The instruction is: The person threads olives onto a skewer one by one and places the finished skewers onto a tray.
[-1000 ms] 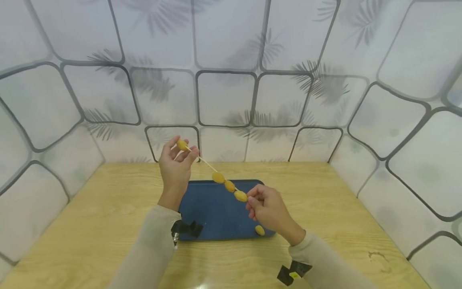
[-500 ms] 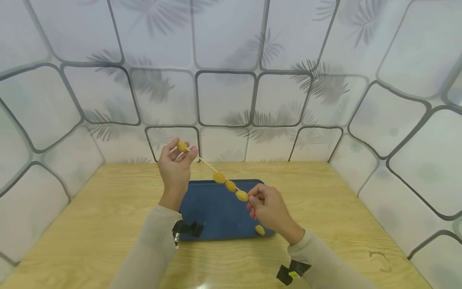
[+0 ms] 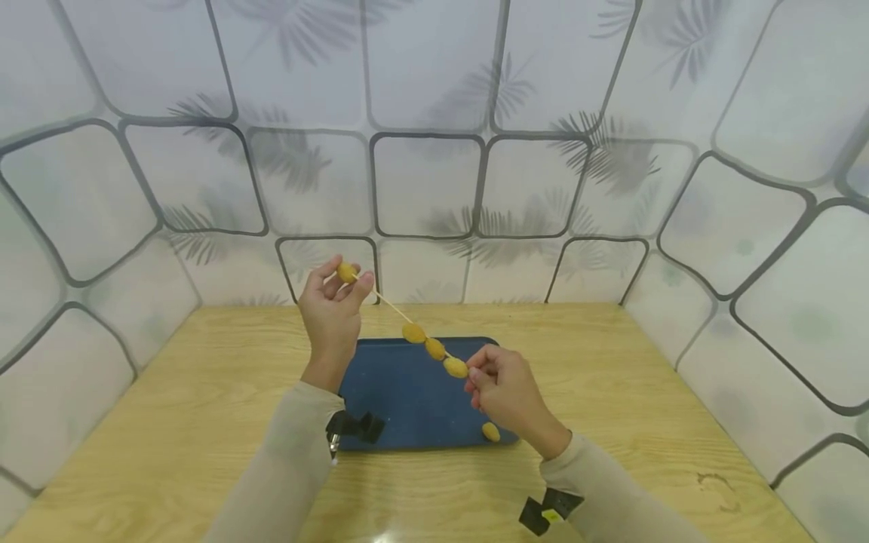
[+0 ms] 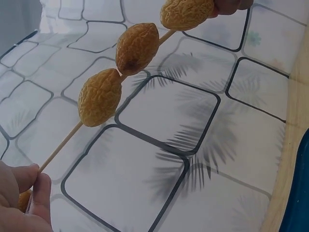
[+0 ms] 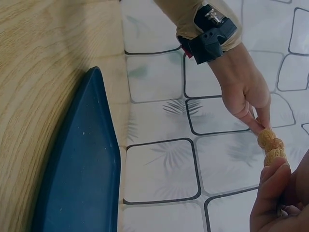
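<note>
A thin wooden skewer (image 3: 391, 305) slants between my two hands, above the blue tray (image 3: 407, 403). Three wrinkled yellow oval fruits, like dried dates, sit together on its lower right part; the middle fruit (image 3: 434, 348) is browner at one end in the left wrist view. Another such fruit (image 3: 346, 272) is at the upper left end, among the fingers of my left hand (image 3: 330, 317), whose thumb and finger pinch the skewer (image 4: 60, 146) beside it. My right hand (image 3: 505, 388) pinches the other end, fingertips right at the last fruit (image 3: 455, 367).
One loose yellow fruit (image 3: 491, 432) lies in the tray's near right corner. The tray rests on a light wooden table (image 3: 224, 392). Patterned pale walls (image 3: 428, 185) stand at the back and both sides. Dark wrist cameras (image 5: 212, 36) are strapped over the sleeves.
</note>
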Demonstrator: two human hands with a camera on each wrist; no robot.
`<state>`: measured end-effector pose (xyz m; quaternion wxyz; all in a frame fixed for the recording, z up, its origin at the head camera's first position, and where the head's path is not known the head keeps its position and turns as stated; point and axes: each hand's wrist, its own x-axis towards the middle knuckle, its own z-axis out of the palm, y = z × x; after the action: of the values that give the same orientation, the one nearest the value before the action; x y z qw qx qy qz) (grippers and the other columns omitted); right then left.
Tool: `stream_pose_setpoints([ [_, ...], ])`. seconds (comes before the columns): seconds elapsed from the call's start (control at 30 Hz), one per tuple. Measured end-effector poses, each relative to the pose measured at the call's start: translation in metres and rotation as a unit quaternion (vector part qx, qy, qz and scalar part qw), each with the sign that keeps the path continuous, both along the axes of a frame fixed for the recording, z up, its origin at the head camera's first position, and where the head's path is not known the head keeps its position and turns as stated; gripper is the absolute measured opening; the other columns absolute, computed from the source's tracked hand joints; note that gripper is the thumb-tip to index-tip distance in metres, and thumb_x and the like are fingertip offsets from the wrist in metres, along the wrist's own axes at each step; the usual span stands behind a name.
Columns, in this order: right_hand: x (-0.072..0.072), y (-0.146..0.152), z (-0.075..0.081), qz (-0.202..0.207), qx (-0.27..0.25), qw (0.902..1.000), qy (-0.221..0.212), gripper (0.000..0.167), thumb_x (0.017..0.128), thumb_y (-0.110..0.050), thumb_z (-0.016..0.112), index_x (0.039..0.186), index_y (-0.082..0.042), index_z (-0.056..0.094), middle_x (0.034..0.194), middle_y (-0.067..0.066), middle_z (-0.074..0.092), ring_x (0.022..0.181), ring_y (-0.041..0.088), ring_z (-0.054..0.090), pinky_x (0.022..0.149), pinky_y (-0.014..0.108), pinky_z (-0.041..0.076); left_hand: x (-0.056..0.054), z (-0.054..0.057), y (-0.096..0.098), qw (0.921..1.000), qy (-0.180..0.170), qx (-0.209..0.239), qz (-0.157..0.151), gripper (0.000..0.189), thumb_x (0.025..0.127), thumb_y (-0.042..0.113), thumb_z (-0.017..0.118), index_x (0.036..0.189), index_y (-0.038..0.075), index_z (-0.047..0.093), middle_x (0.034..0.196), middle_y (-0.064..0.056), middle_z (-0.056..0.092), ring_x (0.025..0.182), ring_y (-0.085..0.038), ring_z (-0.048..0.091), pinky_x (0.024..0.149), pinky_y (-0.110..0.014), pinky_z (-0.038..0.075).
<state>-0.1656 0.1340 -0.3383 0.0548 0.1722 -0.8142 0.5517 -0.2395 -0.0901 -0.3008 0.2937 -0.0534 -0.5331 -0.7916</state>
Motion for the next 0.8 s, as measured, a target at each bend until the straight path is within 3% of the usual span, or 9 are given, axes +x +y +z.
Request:
stream_pose_setpoints([
  [0.23, -0.0008, -0.0005, 0.0, -0.001, -0.005, 1.0, 0.004, 0.012, 0.098, 0.007, 0.048, 0.09, 0.004, 0.057, 0.068, 0.006, 0.059, 0.054, 0.027, 0.059, 0.044, 0.027, 0.05, 0.0, 0.0001, 0.0007, 0.9998, 0.011, 0.014, -0.005, 0.05, 0.081, -0.013, 0.071, 0.127, -0.006, 0.052, 0.097, -0.006, 0.065, 0.083, -0.017, 0.068, 0.082, -0.026, 0.056],
  [0.37, -0.0007, -0.0008, -0.0002, -0.001, -0.007, 1.0, 0.003, 0.013, 0.097, 0.008, 0.048, 0.089, 0.004, 0.057, 0.067, 0.006, 0.059, 0.055, 0.033, 0.059, 0.044, 0.026, 0.05, 0.0006, 0.0006, 0.0016, 0.9997, 0.013, 0.019, -0.013, 0.05, 0.082, -0.013, 0.07, 0.128, -0.005, 0.051, 0.099, -0.009, 0.064, 0.081, -0.017, 0.069, 0.076, -0.028, 0.058],
  [0.6, 0.0001, -0.0012, -0.0004, -0.006, -0.008, 0.9999, -0.004, 0.012, 0.097, 0.01, 0.048, 0.089, 0.005, 0.057, 0.066, 0.007, 0.059, 0.052, 0.02, 0.057, 0.044, 0.025, 0.049, 0.0008, 0.0009, 0.0018, 0.9995, 0.007, 0.021, -0.02, 0.049, 0.084, -0.008, 0.071, 0.129, -0.003, 0.051, 0.104, -0.01, 0.064, 0.074, -0.014, 0.068, 0.065, -0.028, 0.06],
  [0.8, 0.0004, -0.0011, -0.0004, -0.01, -0.012, 0.9999, -0.005, 0.014, 0.097, 0.009, 0.048, 0.088, 0.004, 0.057, 0.066, 0.007, 0.058, 0.053, 0.027, 0.059, 0.044, 0.025, 0.049, -0.0002, 0.0003, 0.0021, 0.9993, -0.002, 0.03, -0.021, 0.048, 0.085, -0.007, 0.071, 0.128, -0.002, 0.051, 0.104, -0.011, 0.064, 0.074, -0.014, 0.068, 0.063, -0.029, 0.06],
])
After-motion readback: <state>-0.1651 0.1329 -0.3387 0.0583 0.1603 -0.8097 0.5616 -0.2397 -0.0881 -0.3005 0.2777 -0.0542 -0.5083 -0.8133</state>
